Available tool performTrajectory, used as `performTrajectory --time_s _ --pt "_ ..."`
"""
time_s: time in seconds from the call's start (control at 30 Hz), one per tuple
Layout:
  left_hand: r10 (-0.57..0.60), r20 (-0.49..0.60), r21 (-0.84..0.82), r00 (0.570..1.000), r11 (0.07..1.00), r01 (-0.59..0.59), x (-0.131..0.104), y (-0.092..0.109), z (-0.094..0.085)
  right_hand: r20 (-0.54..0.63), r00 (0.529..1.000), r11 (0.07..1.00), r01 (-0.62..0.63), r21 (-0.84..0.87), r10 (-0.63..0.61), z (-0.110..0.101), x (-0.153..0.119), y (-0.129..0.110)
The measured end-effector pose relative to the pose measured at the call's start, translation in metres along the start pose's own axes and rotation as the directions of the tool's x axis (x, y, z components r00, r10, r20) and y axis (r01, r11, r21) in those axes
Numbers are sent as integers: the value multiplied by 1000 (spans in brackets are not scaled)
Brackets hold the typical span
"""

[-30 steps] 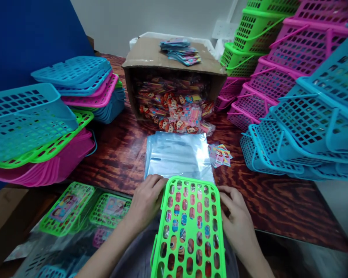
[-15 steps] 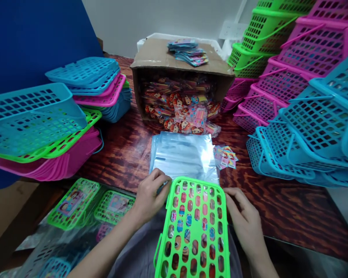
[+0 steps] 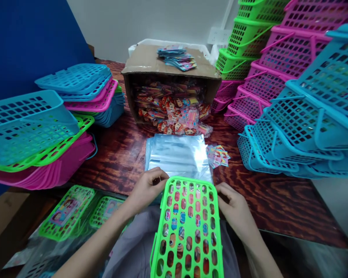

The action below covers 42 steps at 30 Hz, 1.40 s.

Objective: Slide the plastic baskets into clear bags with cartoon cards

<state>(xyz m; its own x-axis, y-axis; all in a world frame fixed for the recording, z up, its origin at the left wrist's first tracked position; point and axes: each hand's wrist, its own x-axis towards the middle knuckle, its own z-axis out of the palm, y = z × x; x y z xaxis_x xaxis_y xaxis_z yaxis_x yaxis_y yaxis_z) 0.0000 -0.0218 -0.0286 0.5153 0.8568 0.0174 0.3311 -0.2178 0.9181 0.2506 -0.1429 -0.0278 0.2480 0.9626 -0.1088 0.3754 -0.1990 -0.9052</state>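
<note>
A green plastic basket [image 3: 188,224] with a slotted lid on top lies before me at the table's edge, over my lap. Packed items in red, pink and blue show through the slots. My left hand [image 3: 146,191] pinches the far left corner of its rim. At the far right corner, my right hand [image 3: 234,208] has thumb and fingers closed on the rim, its fingertips partly hidden. Just beyond the basket lies a stack of clear plastic bags [image 3: 176,152], with several small printed cards [image 3: 218,155] to its right.
An open cardboard box [image 3: 169,63] holds wrapped packets [image 3: 174,112], with cards [image 3: 176,57] on top. Nested baskets [image 3: 66,154] and lids [image 3: 75,79] stand at left. Tall piles of filled baskets [image 3: 301,116] rise at right. Bagged green baskets [image 3: 68,212] sit below, left.
The view has turned slightly right, so the table's things sit further left in the picture. Both hands stay at the basket's far corners.
</note>
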Motion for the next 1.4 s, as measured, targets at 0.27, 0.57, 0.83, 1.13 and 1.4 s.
performTrajectory --time_s 0.27,0.57,0.83,1.13,1.4 --pt "-60 -105 -121 993 992 47 -3 1 4 -280 959 989 -7 145 48 17 -9 -5" --pt "156 -13 123 988 980 -153 -1 6 -5 -132 985 994 107 -38 -111 1 2 -1" --pt "-331 82 -418 940 845 334 12 13 -1 -167 974 941 -90 327 152 9 11 0" --pt "-228 -97 -276 969 941 194 3 22 3 35 976 912 -214 350 216 -7 24 -12" --pt "-318 97 -385 943 862 330 11 23 -7 280 926 886 -338 317 253 -27 44 -15"
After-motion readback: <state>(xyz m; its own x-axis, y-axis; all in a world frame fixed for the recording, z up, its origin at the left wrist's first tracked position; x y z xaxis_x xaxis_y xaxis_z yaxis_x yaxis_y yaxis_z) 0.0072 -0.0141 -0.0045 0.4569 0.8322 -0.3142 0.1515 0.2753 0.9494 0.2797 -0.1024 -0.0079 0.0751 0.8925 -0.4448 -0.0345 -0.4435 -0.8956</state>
